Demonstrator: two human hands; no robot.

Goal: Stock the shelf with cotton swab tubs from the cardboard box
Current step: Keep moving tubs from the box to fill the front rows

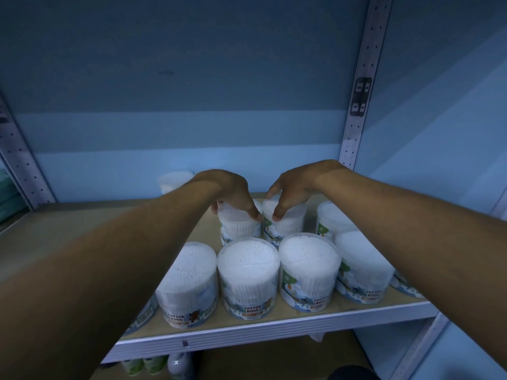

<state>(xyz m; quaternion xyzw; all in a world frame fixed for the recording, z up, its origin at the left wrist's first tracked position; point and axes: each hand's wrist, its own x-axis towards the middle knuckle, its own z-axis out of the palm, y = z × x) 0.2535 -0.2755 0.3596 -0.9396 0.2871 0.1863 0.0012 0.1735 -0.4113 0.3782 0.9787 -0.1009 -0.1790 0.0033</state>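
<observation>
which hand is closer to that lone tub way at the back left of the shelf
Left. The left hand sits on a second-row tub just right of the lone back tub; the right hand is farther right, on the neighbouring second-row tub.

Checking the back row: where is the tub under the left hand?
The clear round cotton-bud tub sits second-row centre-left, touching the right-hand tub, under the left hand.

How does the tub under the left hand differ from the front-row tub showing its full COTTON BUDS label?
The clear round tub under the left hand sits in the back row, gripped from above by the left hand; the clear front-row tub stands free, untouched. The back tub's label is mostly hidden; the front one's faces outward. Both stand upright, packed with white swabs.
</observation>
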